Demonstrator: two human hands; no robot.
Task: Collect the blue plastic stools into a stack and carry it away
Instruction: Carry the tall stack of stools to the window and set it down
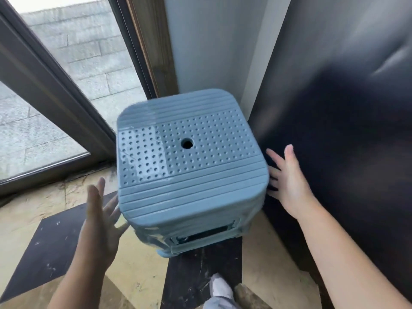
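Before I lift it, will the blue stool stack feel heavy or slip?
The stool stack is thin moulded plastic, so probably light and stiff. Its glossy sides may slip under open palms. The left hand and right hand flank it, so squeezing should steady it.

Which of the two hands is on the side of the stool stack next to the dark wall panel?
The right hand, fingers spread beside the stool stack, next to the dark wall panel. The left hand is open on the glass-door side.

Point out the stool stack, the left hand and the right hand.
stool stack (191,157): head view, top seat near its centre hole.
left hand (101,216): head view, middle of the palm.
right hand (289,181): head view, back of the hand.
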